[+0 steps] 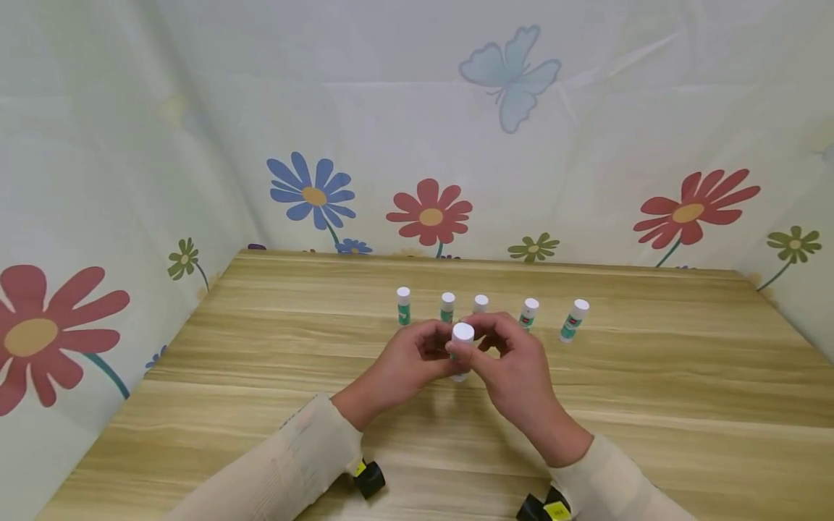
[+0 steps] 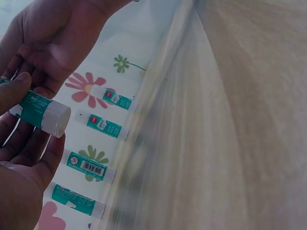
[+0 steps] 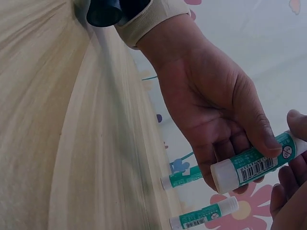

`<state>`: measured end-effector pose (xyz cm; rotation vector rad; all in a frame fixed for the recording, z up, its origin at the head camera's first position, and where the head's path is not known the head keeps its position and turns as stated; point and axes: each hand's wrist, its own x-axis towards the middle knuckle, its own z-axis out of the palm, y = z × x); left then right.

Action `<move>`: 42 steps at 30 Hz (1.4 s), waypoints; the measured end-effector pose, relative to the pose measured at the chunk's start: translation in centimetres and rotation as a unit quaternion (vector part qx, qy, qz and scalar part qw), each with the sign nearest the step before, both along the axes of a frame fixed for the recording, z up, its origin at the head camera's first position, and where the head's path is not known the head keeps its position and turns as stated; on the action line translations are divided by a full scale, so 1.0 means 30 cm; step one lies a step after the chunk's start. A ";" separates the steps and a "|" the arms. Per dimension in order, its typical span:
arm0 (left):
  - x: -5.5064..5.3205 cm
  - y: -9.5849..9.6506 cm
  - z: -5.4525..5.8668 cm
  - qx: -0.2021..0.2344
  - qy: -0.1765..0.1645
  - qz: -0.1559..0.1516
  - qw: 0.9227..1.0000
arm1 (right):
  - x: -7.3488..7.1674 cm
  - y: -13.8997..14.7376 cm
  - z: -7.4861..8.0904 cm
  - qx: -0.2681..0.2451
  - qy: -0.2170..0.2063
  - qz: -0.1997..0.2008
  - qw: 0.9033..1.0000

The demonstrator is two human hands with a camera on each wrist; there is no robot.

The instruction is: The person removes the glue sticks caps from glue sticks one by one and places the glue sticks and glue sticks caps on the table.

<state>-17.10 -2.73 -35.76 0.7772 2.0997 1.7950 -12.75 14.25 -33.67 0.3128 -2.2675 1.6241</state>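
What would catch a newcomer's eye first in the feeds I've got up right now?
The eye lands first on the white-capped green tube between the left hand and right hand, near the middle of the head view. Just beyond stand five similar tubes in a row on the wooden table. High on the flowered backdrop, a pale-blue butterfly also stands out.

The held white-and-green cylindrical stick [image 3: 254, 165] looks like smooth plastic with a soft sheen, its green printed label [image 3: 245, 164] lying flat; the five upright white-and-green plastic sticks [image 1: 573, 320] match. Beneath runs a pale brown wood-grain tabletop [image 1: 260, 376], smooth and faintly glossy. The white flower-printed sheeting [image 1: 391, 108] appears slightly shiny and creased; the beige sleeves [image 1: 280, 463] are matt cloth.
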 end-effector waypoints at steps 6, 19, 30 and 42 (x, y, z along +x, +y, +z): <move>0.002 -0.008 -0.006 0.006 0.010 0.000 1.000 | -0.006 0.000 0.004 0.003 0.004 0.014 1.000; -0.015 -0.045 0.005 -0.007 0.035 -0.083 0.996 | -0.034 0.056 0.015 0.012 0.014 0.166 0.986; -0.010 -0.042 0.011 -0.001 0.030 -0.062 0.998 | -0.031 0.056 0.012 -0.004 0.004 0.204 0.979; 0.016 -0.003 -0.024 0.012 0.081 0.051 0.995 | 0.016 -0.048 -0.006 -0.076 -0.051 -0.002 0.996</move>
